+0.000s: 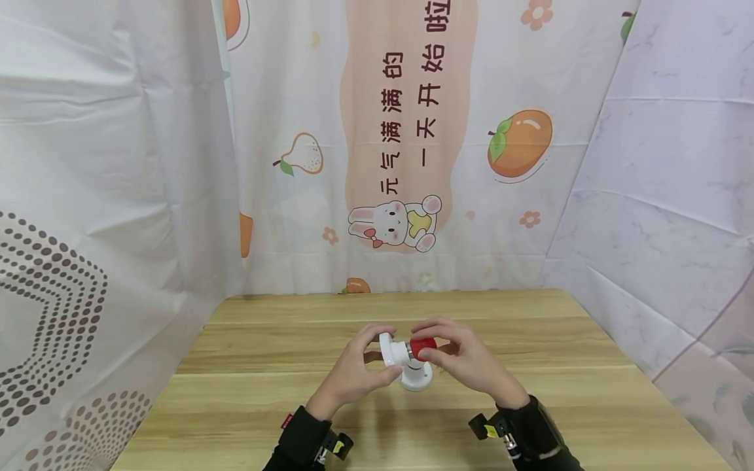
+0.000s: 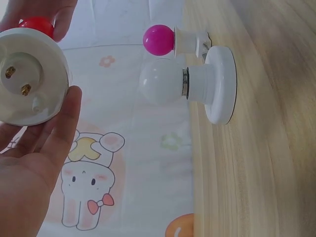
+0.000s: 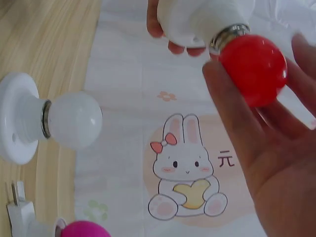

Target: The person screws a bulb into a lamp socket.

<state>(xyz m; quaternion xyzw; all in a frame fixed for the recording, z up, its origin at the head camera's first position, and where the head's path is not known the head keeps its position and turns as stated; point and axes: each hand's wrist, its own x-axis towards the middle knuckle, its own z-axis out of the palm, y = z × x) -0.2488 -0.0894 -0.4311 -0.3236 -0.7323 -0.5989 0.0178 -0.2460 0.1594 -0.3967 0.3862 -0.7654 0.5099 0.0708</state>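
Observation:
My left hand point(image 1: 349, 374) grips a white round lamp holder point(image 1: 393, 351) by its wide base. Two brass screws show on the underside in the left wrist view. With thumb and fingertips my right hand point(image 1: 474, 363) pinches a red light bulb point(image 3: 254, 70). The bulb's metal screw base sits at the socket's mouth, with some thread showing. Both are held above the wooden table, the holder tilted sideways. Below them stands a second white lamp holder point(image 1: 416, 378) with a white bulb point(image 3: 76, 120) fitted in it.
A magenta bulb point(image 2: 158, 40) in a white plug-in socket point(image 2: 190, 43) with metal prongs stands near the second lamp holder. It is hidden in the head view. The wooden table point(image 1: 283, 333) is bordered by printed curtains point(image 1: 294, 216) at the back and sides.

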